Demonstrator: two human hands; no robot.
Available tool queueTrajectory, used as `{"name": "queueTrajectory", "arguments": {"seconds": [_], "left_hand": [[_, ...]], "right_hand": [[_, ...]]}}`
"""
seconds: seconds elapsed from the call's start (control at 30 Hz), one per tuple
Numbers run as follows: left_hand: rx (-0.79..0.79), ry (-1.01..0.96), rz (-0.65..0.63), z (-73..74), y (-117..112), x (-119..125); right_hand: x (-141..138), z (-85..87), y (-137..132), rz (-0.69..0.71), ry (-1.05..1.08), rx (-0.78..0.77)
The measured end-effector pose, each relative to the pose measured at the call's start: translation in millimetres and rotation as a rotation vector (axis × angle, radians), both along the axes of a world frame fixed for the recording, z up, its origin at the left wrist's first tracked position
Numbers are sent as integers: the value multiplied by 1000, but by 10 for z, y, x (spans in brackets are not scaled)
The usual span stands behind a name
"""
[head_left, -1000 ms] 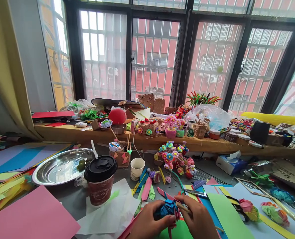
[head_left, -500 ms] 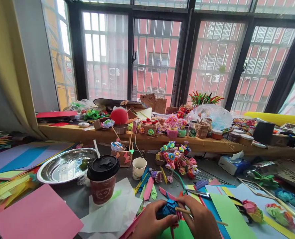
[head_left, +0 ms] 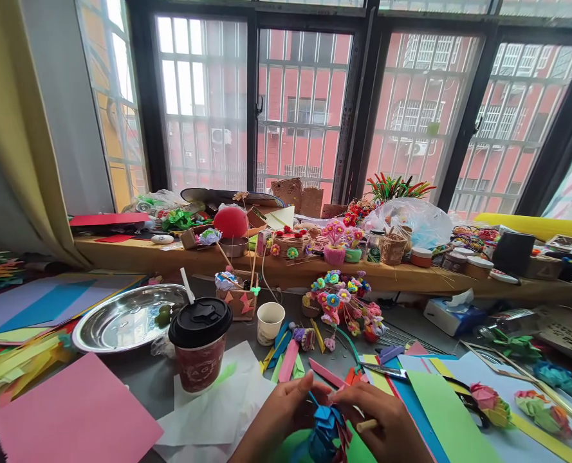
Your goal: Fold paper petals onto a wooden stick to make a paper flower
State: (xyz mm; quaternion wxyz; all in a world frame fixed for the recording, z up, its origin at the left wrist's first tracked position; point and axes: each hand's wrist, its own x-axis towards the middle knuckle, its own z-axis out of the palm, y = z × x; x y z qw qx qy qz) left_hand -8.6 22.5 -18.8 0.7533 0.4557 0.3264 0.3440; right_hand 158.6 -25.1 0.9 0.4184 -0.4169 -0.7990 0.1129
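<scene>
At the bottom centre both my hands work on a blue folded-paper flower (head_left: 325,429) with red petals beneath. My left hand (head_left: 278,415) curls round its left side, thumb and fingers pinching the top of the paper. My right hand (head_left: 385,424) pinches the flower's upper right edge and also grips a thin wooden stick (head_left: 367,425), whose blunt end pokes out toward the flower. A green sheet (head_left: 358,450) lies under the flower.
A lidded coffee cup (head_left: 199,344) stands left of my hands, a small white cup (head_left: 270,323) and a steel tray (head_left: 126,318) behind it. Pink paper (head_left: 73,415) lies at the left, scissors (head_left: 387,372) and coloured sheets at the right. A cluttered wooden shelf (head_left: 136,256) runs under the windows.
The flower has dropped lower and tipped over, with the fingers of both hands shifting up to pinch its top. The stick now points inward from my right hand.
</scene>
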Motion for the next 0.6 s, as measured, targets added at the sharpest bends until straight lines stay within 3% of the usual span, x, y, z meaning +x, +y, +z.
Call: {"name": "queueTrajectory", "arguments": {"seconds": [0.3,0.6], "left_hand": [[-94,24,66,203,-150,-32],[-85,-3,26,154,-124,-15]], "right_hand": [[-55,-6,-14,23,38,-69],[-60,33,-25,-13,65,-17]]}}
